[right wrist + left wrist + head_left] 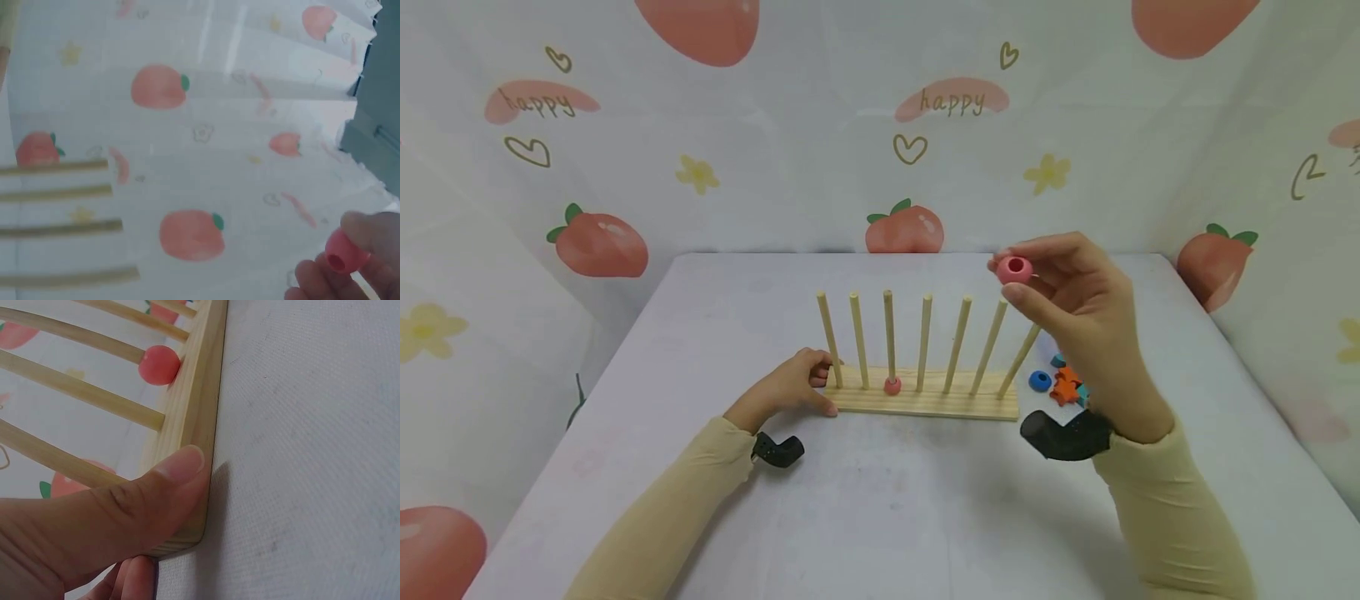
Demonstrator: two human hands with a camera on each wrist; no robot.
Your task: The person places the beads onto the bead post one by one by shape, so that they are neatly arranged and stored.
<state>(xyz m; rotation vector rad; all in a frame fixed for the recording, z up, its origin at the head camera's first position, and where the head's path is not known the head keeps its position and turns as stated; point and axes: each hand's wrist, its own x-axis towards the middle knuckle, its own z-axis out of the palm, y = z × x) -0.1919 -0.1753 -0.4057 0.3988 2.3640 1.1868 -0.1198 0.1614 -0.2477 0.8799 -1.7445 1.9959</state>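
A wooden peg rack (pixel 925 407), a flat base with a row of upright pegs, stands on the table. My left hand (pixel 790 385) grips its left end; in the left wrist view the thumb (pixel 137 512) lies along the base with fingertips behind the end. One round pink bead (pixel 892 387) sits at the foot of the third peg from the left. Raised above the rack's right side, my right hand (pixel 1093 304) pinches another pink bead (pixel 1015 277) between thumb and fingers. The hole of this bead shows in both the head and right wrist views.
Right of the rack lie a blue bead (pixel 1040 381), orange star-shaped pieces (pixel 1064 392) and some teal pieces, partly hidden by my right hand and wrist. A white table (pixel 880 517) carries everything, with a fruit-patterned cloth (pixel 805 167) hanging behind it.
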